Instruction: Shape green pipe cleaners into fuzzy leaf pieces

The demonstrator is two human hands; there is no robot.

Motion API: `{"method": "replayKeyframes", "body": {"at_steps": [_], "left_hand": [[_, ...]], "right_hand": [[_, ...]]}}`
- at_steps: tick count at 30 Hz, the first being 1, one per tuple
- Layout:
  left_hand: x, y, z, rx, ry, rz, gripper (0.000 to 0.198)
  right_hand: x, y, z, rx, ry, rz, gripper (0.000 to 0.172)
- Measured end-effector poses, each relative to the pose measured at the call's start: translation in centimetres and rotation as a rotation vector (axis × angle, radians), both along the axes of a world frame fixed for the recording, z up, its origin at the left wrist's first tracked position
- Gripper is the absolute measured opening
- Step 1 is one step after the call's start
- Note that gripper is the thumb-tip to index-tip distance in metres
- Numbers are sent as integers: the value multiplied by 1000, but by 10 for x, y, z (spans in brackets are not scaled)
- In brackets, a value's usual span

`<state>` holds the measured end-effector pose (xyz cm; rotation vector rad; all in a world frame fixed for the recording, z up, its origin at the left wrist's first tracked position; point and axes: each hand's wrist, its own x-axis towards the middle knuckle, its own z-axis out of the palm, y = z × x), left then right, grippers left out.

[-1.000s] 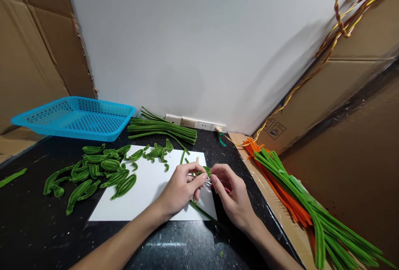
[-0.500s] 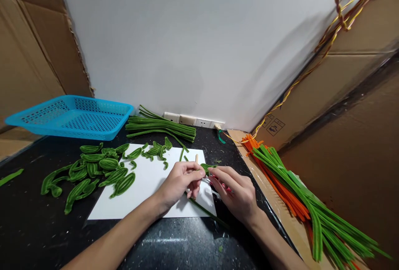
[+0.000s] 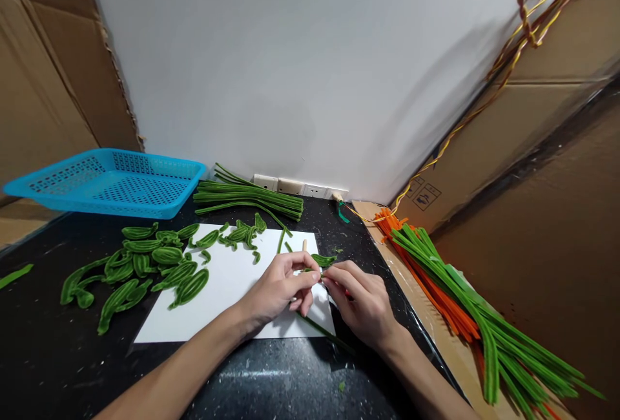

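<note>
My left hand (image 3: 285,283) is closed over the right part of a white sheet (image 3: 237,304), thumb and index finger pinched. Fingertip to fingertip with it, my right hand (image 3: 363,297) is pinched too. A small bit of green pipe cleaner (image 3: 321,275) shows between them; most of it is hidden by the fingers. Just behind the fingertips lies a leaf shape of green pipe cleaner (image 3: 323,260). A pale wooden stick (image 3: 305,245) pokes up behind my left hand. Below the hands, a dark green stem (image 3: 327,331) slants off the sheet. Something reddish is partly hidden by my right hand.
Many finished green leaf shapes (image 3: 167,255) are heaped at the left. A bundle of dark green pipe cleaners (image 3: 252,199) lies by the wall sockets (image 3: 314,192), beside a blue basket (image 3: 111,203). Green and orange pipe cleaners (image 3: 465,304) rest on cardboard at right.
My fingertips have come closer together and slightly lower. The leaf shape behind them is now more exposed, lying apart from the fingers. The camera view has shifted slightly.
</note>
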<state>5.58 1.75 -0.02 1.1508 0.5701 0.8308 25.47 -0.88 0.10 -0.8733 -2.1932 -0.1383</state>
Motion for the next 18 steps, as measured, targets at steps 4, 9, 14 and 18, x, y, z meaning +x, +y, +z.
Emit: {"method": "replayKeyframes", "body": {"at_steps": [4, 9, 14, 18], "left_hand": [[1, -7, 4, 122, 47, 63, 34], [-1, -18, 13, 436, 258, 255, 16], [-7, -17, 12, 874, 430, 314, 16], [-12, -12, 8, 1134, 514, 234, 22]], "right_hand": [[-9, -5, -1, -162, 182, -31, 13], [-20, -11, 2, -542, 517, -30, 22], [-20, -3, 1, -992, 791, 136, 36], [-17, 1, 2, -1252, 979, 181, 41]]}}
